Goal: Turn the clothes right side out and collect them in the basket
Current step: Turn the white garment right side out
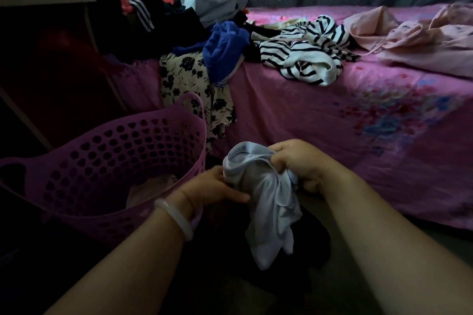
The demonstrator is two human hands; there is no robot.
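Garment [266, 202], pale grey-white, small, bunched and hanging between both hands in front of the bed [332, 115]. Right hand [302, 163]: fingers curled tight on its banded edge. Left hand [215, 189]: thumb and fingers pinched on its left side; pale bangle [179, 217] at the wrist. Basket [112, 140], purple, perforated, just left of the hands, a light item in its bottom. On the bed: striped top [307, 54], pink garment [414, 36], blue cloth [225, 48], floral fabric [194, 79] draped over the edge.

A pale grey garment [266, 202] hangs bunched beside the purple perforated basket [107, 151] (pale cloth inside)
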